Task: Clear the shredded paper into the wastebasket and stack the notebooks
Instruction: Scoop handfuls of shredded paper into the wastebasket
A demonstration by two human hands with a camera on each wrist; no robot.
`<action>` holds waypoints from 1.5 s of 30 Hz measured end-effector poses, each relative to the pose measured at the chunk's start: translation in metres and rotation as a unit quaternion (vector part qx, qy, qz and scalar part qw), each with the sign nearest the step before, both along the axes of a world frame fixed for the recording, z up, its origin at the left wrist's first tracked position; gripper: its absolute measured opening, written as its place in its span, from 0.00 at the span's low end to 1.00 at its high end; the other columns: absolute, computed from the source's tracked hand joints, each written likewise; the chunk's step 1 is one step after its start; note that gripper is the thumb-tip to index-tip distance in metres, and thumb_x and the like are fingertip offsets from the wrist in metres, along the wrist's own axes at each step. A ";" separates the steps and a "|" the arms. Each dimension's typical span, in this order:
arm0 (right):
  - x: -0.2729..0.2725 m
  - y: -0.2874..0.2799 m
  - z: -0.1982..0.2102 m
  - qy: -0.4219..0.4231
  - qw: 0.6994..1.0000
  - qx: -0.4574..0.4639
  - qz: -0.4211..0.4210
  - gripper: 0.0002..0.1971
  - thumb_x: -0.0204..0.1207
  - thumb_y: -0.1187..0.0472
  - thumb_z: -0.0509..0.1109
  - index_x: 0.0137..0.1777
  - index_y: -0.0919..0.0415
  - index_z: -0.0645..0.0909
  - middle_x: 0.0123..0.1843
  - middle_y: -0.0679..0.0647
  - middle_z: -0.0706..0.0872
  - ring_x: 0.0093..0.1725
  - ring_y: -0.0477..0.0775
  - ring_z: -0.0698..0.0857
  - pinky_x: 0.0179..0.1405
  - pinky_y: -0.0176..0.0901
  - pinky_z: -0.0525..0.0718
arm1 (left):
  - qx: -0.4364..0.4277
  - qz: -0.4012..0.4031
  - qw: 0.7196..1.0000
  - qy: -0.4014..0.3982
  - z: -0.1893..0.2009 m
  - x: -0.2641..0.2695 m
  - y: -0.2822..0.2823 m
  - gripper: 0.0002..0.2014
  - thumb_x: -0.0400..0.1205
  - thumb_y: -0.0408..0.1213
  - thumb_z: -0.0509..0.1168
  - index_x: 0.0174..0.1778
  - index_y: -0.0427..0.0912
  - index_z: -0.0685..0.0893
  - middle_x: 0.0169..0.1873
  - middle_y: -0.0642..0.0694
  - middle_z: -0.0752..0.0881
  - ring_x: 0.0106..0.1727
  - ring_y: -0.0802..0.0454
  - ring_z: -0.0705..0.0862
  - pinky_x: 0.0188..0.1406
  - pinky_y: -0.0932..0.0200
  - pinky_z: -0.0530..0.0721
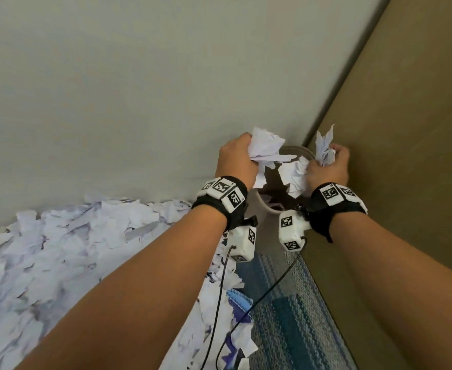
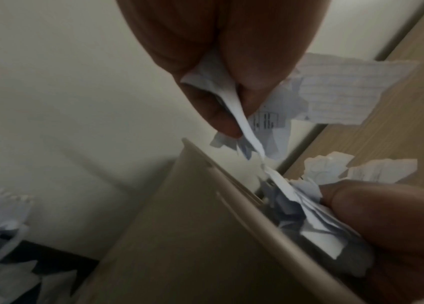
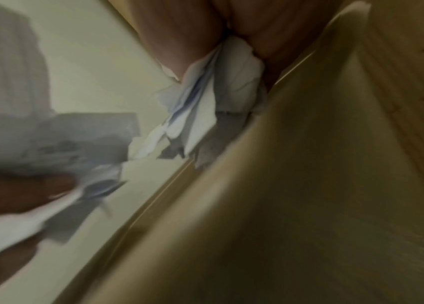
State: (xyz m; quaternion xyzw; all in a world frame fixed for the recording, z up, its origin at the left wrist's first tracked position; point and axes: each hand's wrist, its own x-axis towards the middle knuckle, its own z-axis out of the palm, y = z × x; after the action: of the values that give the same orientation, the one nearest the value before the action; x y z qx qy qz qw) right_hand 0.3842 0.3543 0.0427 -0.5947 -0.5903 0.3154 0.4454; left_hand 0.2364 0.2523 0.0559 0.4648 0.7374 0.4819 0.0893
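Here the shredded paper (image 1: 266,148) shows as torn, crumpled white scraps, some faintly ruled or printed, bunched in two handfuls above the mouth of the wastebasket (image 1: 273,208). The left hand (image 1: 235,162) has its fingers (image 2: 221,115) curled tight round one wad, with strips trailing down toward the bin's beige rim. The right hand (image 1: 329,166) grips a second wad (image 1: 323,150) the same way, scraps poking out above and below its fist. The wastebasket stands in the corner where the pale wall (image 1: 113,89) meets a wood-toned panel (image 1: 406,129). A far larger heap of the same torn paper (image 1: 59,257) covers the floor along the wall's foot, to the left of the bin, spilling onto a blue patterned carpet (image 1: 286,316). Both wrist views are blurred.
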 end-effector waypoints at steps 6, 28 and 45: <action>-0.004 0.001 -0.010 -0.030 0.998 -0.002 0.056 0.16 0.77 0.62 0.67 0.61 0.46 0.71 0.54 0.54 0.86 0.50 0.59 0.86 0.48 0.46 0.83 | -0.060 -0.071 0.996 -0.003 -0.013 0.025 0.024 0.20 0.75 0.27 0.64 0.63 0.39 0.81 0.58 0.39 0.84 0.60 0.41 0.81 0.56 0.58 0.76; -0.006 -0.003 -0.006 -0.006 0.997 0.024 0.073 0.19 0.65 0.74 0.59 0.51 0.55 0.80 0.57 0.52 0.84 0.40 0.43 0.79 0.35 0.28 0.73 | -0.031 -0.151 0.988 -0.008 -0.023 0.022 0.022 0.41 0.72 0.16 0.51 0.77 0.57 0.61 0.69 0.41 0.68 0.67 0.43 0.75 0.67 0.52 0.77; -0.128 -0.083 0.001 -0.059 0.962 0.100 0.247 0.11 0.70 0.68 0.62 0.41 0.52 0.82 0.41 0.49 0.80 0.29 0.45 0.76 0.40 0.39 0.77 | -0.253 -0.014 0.952 0.170 -0.077 -0.138 -0.125 0.07 0.81 0.34 0.60 0.52 0.45 0.81 0.52 0.44 0.78 0.55 0.45 0.79 0.54 0.47 0.81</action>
State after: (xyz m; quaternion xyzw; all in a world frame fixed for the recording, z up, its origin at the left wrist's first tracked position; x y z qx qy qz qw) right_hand 0.2564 0.2710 0.0435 -0.4000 -0.7727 0.3196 0.3753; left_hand 0.0985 0.1274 -0.0206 0.5125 0.8328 0.1918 0.0839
